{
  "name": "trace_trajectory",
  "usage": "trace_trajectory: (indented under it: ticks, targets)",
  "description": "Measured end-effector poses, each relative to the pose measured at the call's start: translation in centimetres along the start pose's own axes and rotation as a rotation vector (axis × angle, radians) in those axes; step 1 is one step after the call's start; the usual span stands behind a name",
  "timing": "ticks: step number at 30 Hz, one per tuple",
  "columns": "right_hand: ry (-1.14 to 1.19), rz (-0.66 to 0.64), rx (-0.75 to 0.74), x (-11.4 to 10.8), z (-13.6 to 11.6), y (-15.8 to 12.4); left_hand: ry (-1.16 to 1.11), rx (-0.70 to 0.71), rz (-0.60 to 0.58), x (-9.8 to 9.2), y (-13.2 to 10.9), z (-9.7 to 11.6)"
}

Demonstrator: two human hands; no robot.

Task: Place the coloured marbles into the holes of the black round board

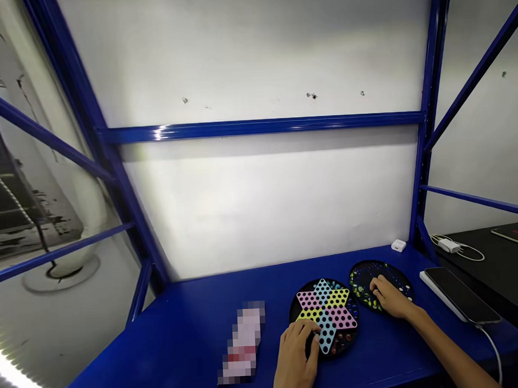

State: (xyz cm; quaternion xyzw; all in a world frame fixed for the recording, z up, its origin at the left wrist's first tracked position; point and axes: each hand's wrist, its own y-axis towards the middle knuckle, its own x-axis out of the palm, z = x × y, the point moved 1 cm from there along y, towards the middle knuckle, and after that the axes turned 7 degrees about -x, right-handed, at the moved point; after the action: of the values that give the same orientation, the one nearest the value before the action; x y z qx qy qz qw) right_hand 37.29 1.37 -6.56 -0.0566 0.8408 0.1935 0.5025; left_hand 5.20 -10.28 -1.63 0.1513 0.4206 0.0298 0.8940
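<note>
A star-shaped board (325, 315) with pink, yellow and light blue sections full of dark holes lies on a round black tray (295, 308). Small blue and brown pieces show around the star. My left hand (297, 352) rests at the tray's lower left, its curled fingers on the star's edge; whether they hold anything is hidden. To the right is a second round black tray (365, 269) with small yellow-green, blue and white pieces. Over its middle, my right hand (387, 296) has its fingers bent together, and anything between them is too small to make out.
A blurred pink-and-white item (244, 346) lies left of the trays on the blue table (188, 334). At the right are a phone (461, 295) on a white box, a cable and a small white case (398, 245). Blue posts frame the table.
</note>
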Motion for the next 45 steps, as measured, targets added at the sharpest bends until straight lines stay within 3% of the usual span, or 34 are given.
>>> trace_trajectory:
  ticks: [4, 8, 14, 18, 22, 28, 32, 39, 45]
  targets:
    - [0.100, 0.037, -0.039, -0.2, 0.6, 0.0, -0.002, 0.007, 0.007, 0.0, 0.0, 0.0]
    - [0.248, 0.116, 0.015, -0.4, 1.1, 0.2, -0.004, 0.005, 0.013, -0.1, 0.0, 0.2]
    - [0.968, 0.375, 0.340, -1.7, 2.2, 0.4, 0.001, 0.015, 0.022, -0.2, -0.1, 0.3]
    - [1.295, 0.468, 0.412, -3.1, 3.2, 0.2, 0.001, 0.024, 0.033, -0.1, 0.0, 0.2]
    - [1.157, 0.380, 0.433, -3.6, 3.4, -0.4, 0.003, 0.011, 0.007, 0.0, 0.0, 0.1]
    - [0.400, -0.078, 0.168, -3.3, 1.6, -1.6, 0.004, 0.015, 0.015, -0.1, 0.0, 0.2]
    - [0.245, -0.194, 0.108, -3.5, 0.5, -1.9, 0.004, 0.016, 0.011, -0.1, 0.1, 0.2]
    - [0.197, -0.213, 0.041, -3.9, -0.1, -2.1, 0.011, 0.031, 0.029, -0.2, 0.1, 0.2]
    - [0.448, 0.044, 0.076, -3.8, -1.3, -1.3, 0.014, 0.033, 0.022, -0.2, 0.1, 0.1]
